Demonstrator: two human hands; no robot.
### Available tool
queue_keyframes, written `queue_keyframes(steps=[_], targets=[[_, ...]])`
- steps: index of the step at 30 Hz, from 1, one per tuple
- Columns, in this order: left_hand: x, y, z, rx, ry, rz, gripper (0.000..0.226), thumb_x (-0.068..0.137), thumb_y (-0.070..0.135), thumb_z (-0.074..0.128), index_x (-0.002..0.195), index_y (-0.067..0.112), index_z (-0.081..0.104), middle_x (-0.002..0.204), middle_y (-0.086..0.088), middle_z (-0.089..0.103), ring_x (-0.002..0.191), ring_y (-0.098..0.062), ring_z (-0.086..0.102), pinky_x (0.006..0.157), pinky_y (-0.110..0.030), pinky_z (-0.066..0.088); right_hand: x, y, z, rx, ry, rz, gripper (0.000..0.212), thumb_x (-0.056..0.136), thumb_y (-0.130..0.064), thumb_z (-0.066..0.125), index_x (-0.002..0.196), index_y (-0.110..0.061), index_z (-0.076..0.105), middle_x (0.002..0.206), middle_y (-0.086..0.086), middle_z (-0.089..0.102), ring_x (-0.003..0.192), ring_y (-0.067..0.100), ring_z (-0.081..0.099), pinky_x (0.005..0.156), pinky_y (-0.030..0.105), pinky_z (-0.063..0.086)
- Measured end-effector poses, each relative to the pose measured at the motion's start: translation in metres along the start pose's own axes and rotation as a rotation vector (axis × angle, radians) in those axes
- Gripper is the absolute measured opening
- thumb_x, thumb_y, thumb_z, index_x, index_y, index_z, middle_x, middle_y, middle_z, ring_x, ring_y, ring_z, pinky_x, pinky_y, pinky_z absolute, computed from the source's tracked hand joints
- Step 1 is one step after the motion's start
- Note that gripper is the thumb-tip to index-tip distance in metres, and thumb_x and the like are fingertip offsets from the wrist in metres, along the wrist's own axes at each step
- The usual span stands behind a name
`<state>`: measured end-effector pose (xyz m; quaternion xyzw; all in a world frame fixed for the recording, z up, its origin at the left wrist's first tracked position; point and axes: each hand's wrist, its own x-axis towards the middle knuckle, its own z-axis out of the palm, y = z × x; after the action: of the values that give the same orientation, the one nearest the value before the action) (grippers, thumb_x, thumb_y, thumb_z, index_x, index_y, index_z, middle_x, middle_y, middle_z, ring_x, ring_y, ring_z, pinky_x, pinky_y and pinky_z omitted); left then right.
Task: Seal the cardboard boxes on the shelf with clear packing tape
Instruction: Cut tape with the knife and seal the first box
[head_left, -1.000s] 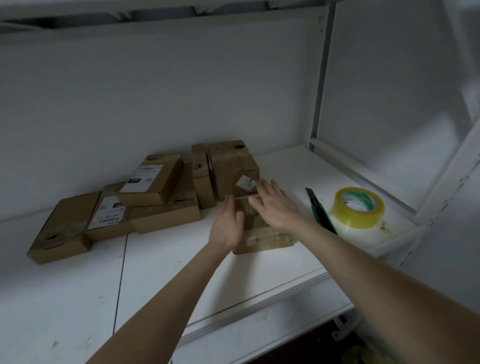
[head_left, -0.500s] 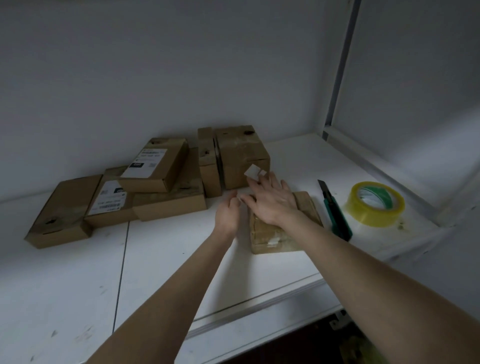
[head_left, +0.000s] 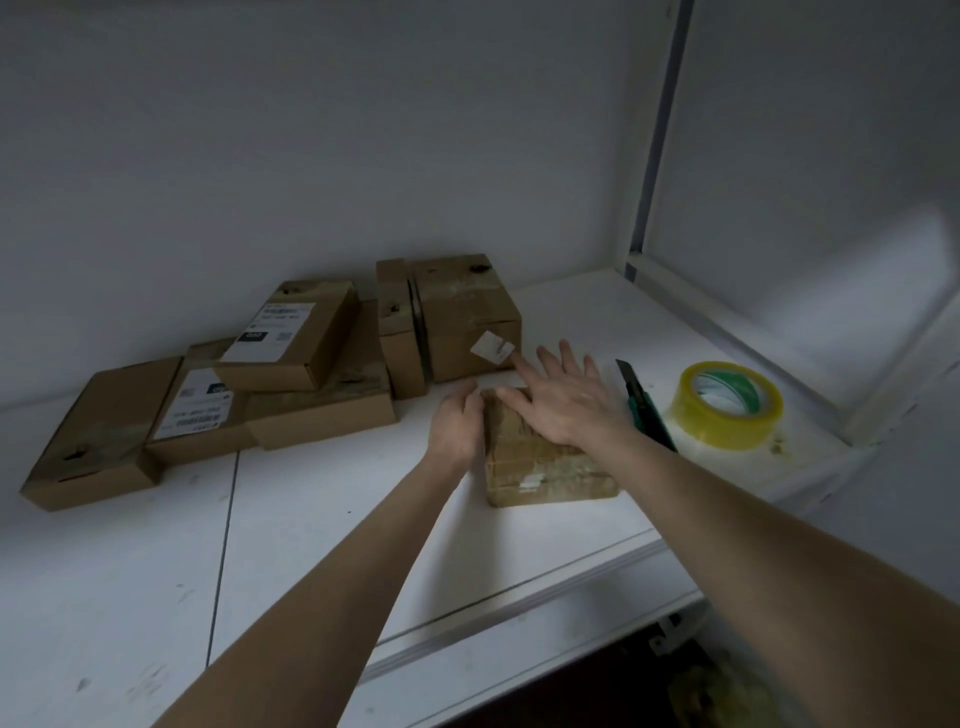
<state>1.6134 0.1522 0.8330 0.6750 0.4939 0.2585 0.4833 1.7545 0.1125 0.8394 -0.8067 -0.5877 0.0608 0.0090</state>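
The small cardboard box (head_left: 545, 462) lies flat on the white shelf (head_left: 311, 530), near its front edge and right of centre. Its long axis runs from front to back, with the far end angled a little to the left. One short end faces the person, and glossy tape shows across the top and that end.

The right hand (head_left: 569, 402) rests palm-down on the box's top. Its fingers are straight and spread, and they point toward the back wall. The left hand (head_left: 457, 421) stands on edge against the box's left side, fingers roughly straight along it, holding nothing.

Just right of the box lies a green utility knife (head_left: 647, 410), touching nothing. Its length also runs front to back, with the dark blade end farthest away. Beyond the knife, the roll of clear packing tape (head_left: 727, 410) lies flat with its hole facing up.

Behind the hands, an upright box (head_left: 467, 312) stands with a thin box (head_left: 397, 332) against its left side. A white sticker (head_left: 491, 347) sits close to the right index fingertip. Further left lie a labelled box (head_left: 288, 338) stacked on a flat box (head_left: 332, 415), a second labelled box (head_left: 197, 410), and a plain box (head_left: 93, 431) at the end.
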Motion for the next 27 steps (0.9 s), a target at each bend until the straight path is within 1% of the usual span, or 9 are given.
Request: queue_keyframes(steps=[5, 8, 11, 13, 17, 19, 21, 23, 27], targets=[[-0.003, -0.001, 0.004, 0.061, -0.011, 0.006, 0.040, 0.101, 0.017, 0.029, 0.132, 0.008, 0.053, 0.131, -0.015, 0.056, 0.121, -0.029, 0.050, 0.106, -0.041, 0.038, 0.001, 0.003, -0.006, 0.060, -0.007, -0.012, 0.070, 0.095, -0.067, 0.009, 0.156, -0.032, 0.004, 0.164, 0.003, 0.002, 0.150, 0.027, -0.009, 0.120, 0.049, -0.003], [-0.003, 0.000, 0.001, 0.098, -0.021, 0.011, 0.038, 0.102, 0.017, 0.029, 0.128, 0.008, 0.055, 0.125, -0.015, 0.059, 0.117, -0.030, 0.052, 0.102, -0.040, 0.041, -0.002, 0.012, -0.011, 0.096, 0.030, 0.043, 0.066, 0.098, -0.062, 0.010, 0.156, -0.031, 0.005, 0.164, 0.004, 0.001, 0.149, 0.029, -0.009, 0.120, 0.051, -0.002], [-0.002, -0.001, 0.002, 0.093, -0.020, 0.003, 0.038, 0.102, 0.018, 0.028, 0.129, 0.009, 0.054, 0.125, -0.014, 0.059, 0.117, -0.028, 0.052, 0.102, -0.039, 0.041, -0.006, 0.018, -0.006, 0.039, 0.000, 0.109, 0.068, 0.097, -0.064, 0.007, 0.156, -0.030, 0.005, 0.164, 0.006, 0.001, 0.149, 0.031, -0.009, 0.119, 0.053, -0.001], [-0.003, -0.002, 0.005, 0.095, -0.010, 0.000, 0.039, 0.103, 0.019, 0.027, 0.131, 0.009, 0.052, 0.125, -0.014, 0.058, 0.117, -0.030, 0.052, 0.102, -0.039, 0.041, -0.006, 0.017, -0.003, 0.036, -0.013, 0.110, 0.069, 0.095, -0.066, 0.005, 0.156, -0.031, 0.007, 0.163, 0.006, 0.004, 0.149, 0.031, -0.007, 0.119, 0.054, 0.000], [-0.004, -0.003, 0.004, 0.074, -0.019, 0.014, 0.039, 0.102, 0.018, 0.027, 0.132, 0.011, 0.052, 0.129, -0.013, 0.057, 0.118, -0.029, 0.051, 0.104, -0.041, 0.040, -0.006, 0.018, -0.007, 0.064, -0.023, 0.116, 0.069, 0.095, -0.066, 0.006, 0.155, -0.031, 0.008, 0.164, 0.005, 0.004, 0.150, 0.030, -0.005, 0.119, 0.055, 0.002], [-0.004, -0.003, -0.003, 0.051, -0.003, 0.011, 0.040, 0.102, 0.019, 0.029, 0.136, 0.012, 0.049, 0.135, -0.012, 0.053, 0.124, -0.029, 0.048, 0.108, -0.042, 0.038, -0.007, 0.015, -0.015, 0.119, -0.012, 0.122, 0.070, 0.095, -0.067, 0.009, 0.155, -0.030, 0.007, 0.164, 0.006, 0.002, 0.149, 0.032, -0.007, 0.119, 0.056, 0.001], [-0.002, -0.003, -0.010, 0.047, 0.025, 0.010, 0.041, 0.102, 0.019, 0.030, 0.140, 0.010, 0.044, 0.141, -0.012, 0.048, 0.130, -0.029, 0.044, 0.110, -0.044, 0.036, -0.007, 0.002, -0.025, 0.135, 0.038, 0.067, 0.071, 0.095, -0.067, 0.011, 0.155, -0.029, 0.007, 0.164, 0.006, 0.002, 0.149, 0.032, -0.007, 0.119, 0.055, -0.001], [0.000, -0.003, -0.015, 0.046, 0.038, 0.018, 0.042, 0.101, 0.018, 0.030, 0.141, 0.008, 0.043, 0.143, -0.013, 0.047, 0.130, -0.029, 0.044, 0.109, -0.045, 0.037, -0.006, -0.016, -0.028, 0.107, 0.059, -0.020, 0.071, 0.095, -0.067, 0.014, 0.155, -0.030, 0.009, 0.164, 0.006, 0.002, 0.149, 0.031, -0.008, 0.119, 0.053, -0.003], [-0.001, -0.007, -0.019, 0.024, 0.033, 0.034, 0.042, 0.100, 0.015, 0.032, 0.138, 0.007, 0.046, 0.139, -0.014, 0.050, 0.128, -0.029, 0.046, 0.107, -0.047, 0.039, -0.003, -0.034, -0.011, 0.054, 0.015, -0.068, 0.071, 0.095, -0.067, 0.015, 0.155, -0.030, 0.010, 0.163, 0.007, 0.003, 0.149, 0.030, -0.008, 0.119, 0.053, -0.003]])
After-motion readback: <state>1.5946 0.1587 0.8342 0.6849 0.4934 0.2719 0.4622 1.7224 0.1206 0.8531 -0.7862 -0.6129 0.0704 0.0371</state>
